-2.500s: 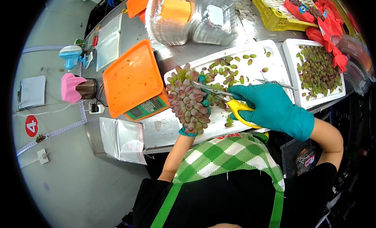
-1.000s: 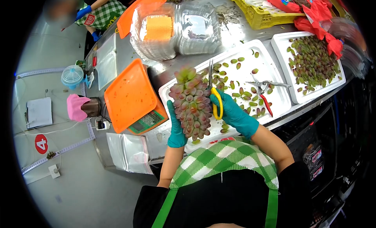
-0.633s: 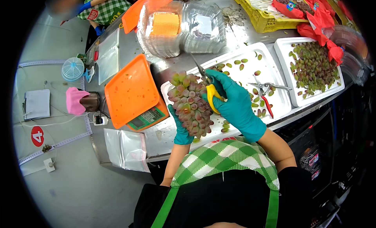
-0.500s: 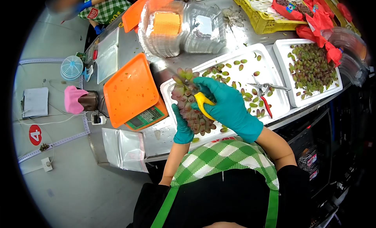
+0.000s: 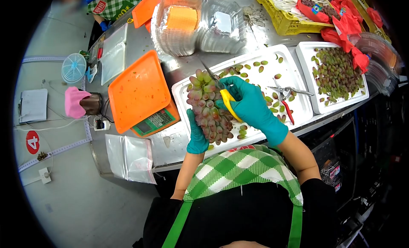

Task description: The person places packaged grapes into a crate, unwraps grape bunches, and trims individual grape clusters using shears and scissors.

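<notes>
A bunch of reddish-green, elongated grapes (image 5: 209,109) is held over the white tray (image 5: 304,104). My left hand (image 5: 197,135), in a teal glove, grips the bunch from its left and underside; most of its fingers are hidden behind the grapes. In my right hand (image 5: 251,104), gloved the same, are yellow-handled scissors (image 5: 228,102). Their dark, pointed blades reach up and left across the upper right of the bunch. Loose grapes (image 5: 263,63) lie scattered in the tray, along with red-handled pruning shears (image 5: 286,98) to the right of my right hand.
Left of the tray stands a scale with an orange pan (image 5: 138,92); plastic bags (image 5: 130,156) lie at the front edge. Clear containers (image 5: 177,34) are stacked behind. A second white tray (image 5: 307,73) of grapes and a yellow crate (image 5: 281,24) sit right. A person (image 5: 113,5) works at the far left.
The bunch has turned to show more of its face. My right hand has shifted slightly right and down, and the scissor blades now show clearly above the grapes. The view has moved a little.
</notes>
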